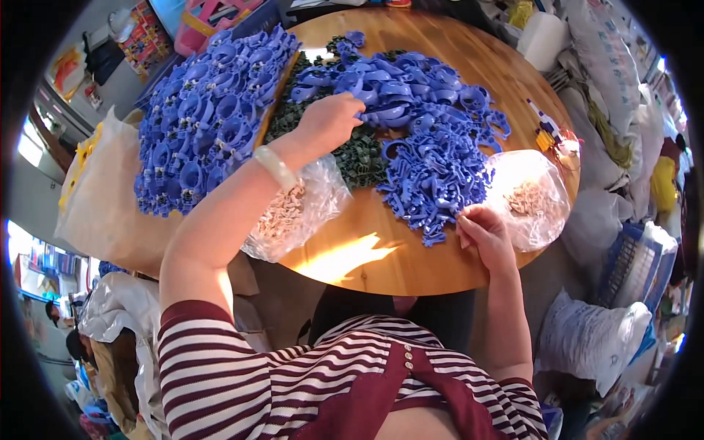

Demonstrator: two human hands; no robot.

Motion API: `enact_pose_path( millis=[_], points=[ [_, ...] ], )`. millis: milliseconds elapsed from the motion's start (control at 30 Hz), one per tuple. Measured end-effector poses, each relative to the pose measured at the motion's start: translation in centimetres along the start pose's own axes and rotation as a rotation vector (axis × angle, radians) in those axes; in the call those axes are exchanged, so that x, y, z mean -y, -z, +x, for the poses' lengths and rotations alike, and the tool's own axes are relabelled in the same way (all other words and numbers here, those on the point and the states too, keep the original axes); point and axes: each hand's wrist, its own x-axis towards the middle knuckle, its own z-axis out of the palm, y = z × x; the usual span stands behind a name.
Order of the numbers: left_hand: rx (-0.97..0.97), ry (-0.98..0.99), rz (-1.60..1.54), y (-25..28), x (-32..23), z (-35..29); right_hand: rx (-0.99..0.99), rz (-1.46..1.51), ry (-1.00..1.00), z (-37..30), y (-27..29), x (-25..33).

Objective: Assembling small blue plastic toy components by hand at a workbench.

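My left hand (334, 123) reaches over the pile of blue curved plastic shells (400, 84), fingers curled closed at its near left side. What sits in its fingertips is hidden. Below that wrist, dark green small plastic parts (363, 158) lie heaped. My right hand (485, 233) has thumb and fingers pinched together at the edge of a heap of small blue plastic parts (433, 172); anything between them is too small to make out. Beside it lies a clear plastic bag (539, 227) with small beige pieces (526, 198) in it.
A round wooden table (513, 81) carries everything. Rows of blue assembled pieces (213, 110) fill a slanted board at left. A second clear bag (323, 194) of beige pieces lies under my left forearm. A purple-and-white tool (543, 114) lies at right; sacks (594, 334) and crates (634, 264) stand around.
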Motion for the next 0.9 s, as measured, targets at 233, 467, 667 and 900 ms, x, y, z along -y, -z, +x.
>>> enact_pose_path(
  millis=[233,467,667,900],
  points=[
    [-0.004,0.04,0.357,-4.2,2.2,0.9,0.09,0.014,0.023,-0.1,0.3,-0.3],
    [0.136,-0.224,0.085,-5.0,-1.5,0.9,0.111,-0.059,0.055,0.0,0.8,-0.3],
    [0.176,-0.11,0.21,-7.5,-3.1,2.9,0.114,-0.009,0.04,0.1,0.5,-0.2],
    [-0.121,-0.177,0.214,-4.0,-4.7,3.0,0.111,-0.013,0.039,-0.2,0.5,-0.2]
  ],
)
